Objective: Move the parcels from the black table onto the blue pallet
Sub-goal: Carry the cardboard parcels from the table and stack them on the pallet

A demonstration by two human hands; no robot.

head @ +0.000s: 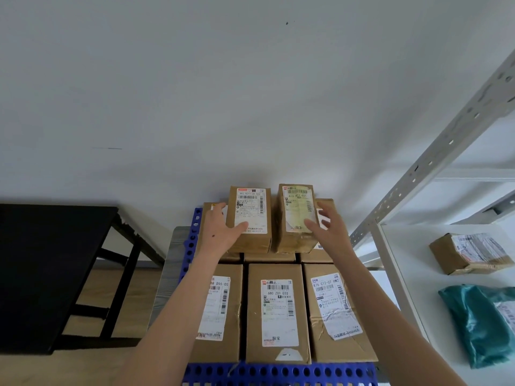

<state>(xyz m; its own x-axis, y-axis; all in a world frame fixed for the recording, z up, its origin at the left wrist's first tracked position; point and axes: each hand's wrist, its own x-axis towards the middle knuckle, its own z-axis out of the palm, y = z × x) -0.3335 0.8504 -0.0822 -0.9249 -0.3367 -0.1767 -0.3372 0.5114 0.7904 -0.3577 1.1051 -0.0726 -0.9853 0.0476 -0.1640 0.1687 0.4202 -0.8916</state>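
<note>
Blue perforated plastic pallet (278, 374) fills the floor nearest me, with its front edge bare. On it lies a near row of three large brown cardboard parcels, left (223, 316), middle (277, 313) and right (334, 310). They are packed side to side with white labels up, I judge to save room and keep the codes readable.

Left of the pallet stands the black table (50, 246), the source. To the right, a white metal shelf rack (418, 274) carries one brown taped parcel (468, 253) and one teal plastic mailer bag (482, 324).

Further in, my left hand (220, 232) grips the small brown parcel with a white label (250, 215), thumb over its top and fingers round the outer side. My right hand (327, 228) holds the small brown parcel with a yellowed label (296, 215) the same way. Neither hand is spread wide.

Both small parcels sit as a second layer on a back row of brown parcels (269, 257). I think they are stacked there because the pallet floor is full. Holding the outer sides lets me press the pair together and square them.

I count three parcels in the back row, mostly hidden, which makes eight on the pallet. Behind everything is the plain white wall (250, 93).
</note>
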